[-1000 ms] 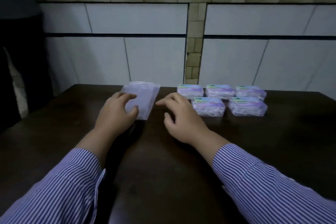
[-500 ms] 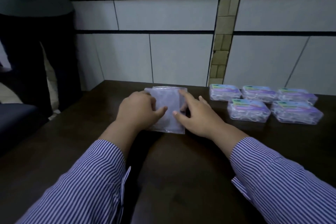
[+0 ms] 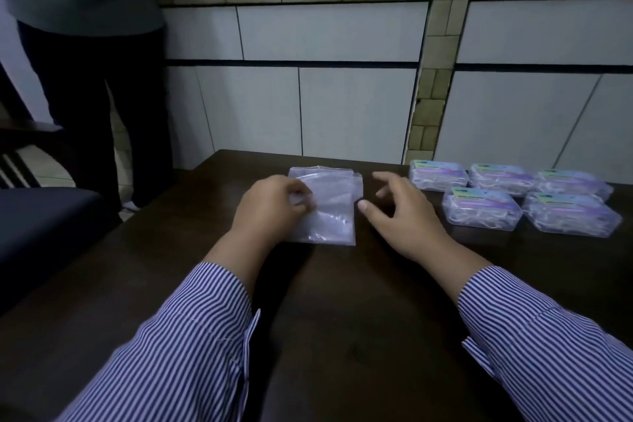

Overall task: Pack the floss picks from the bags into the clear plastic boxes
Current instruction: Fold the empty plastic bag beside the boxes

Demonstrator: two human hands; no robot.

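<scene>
A flat stack of clear plastic bags (image 3: 331,209) lies on the dark wooden table (image 3: 342,319) near its far edge. My left hand (image 3: 270,209) rests on the stack's left side, fingers curled and pinching the top bag. Just right of the stack hovers my right hand (image 3: 400,216), fingers spread, with nothing in it and the thumb tip near the bags' edge. Several clear plastic boxes (image 3: 481,207) with floss picks inside and coloured labels stand in two rows at the right.
A person (image 3: 85,44) in dark trousers stands at the left beside the table. A dark chair seat (image 3: 41,216) sits at the table's left edge. A white tiled wall (image 3: 325,96) rises behind the table.
My right hand has come off the bag stack and moved a little to the right, opening. The left hand stays on the bags. The view has shifted left.
</scene>
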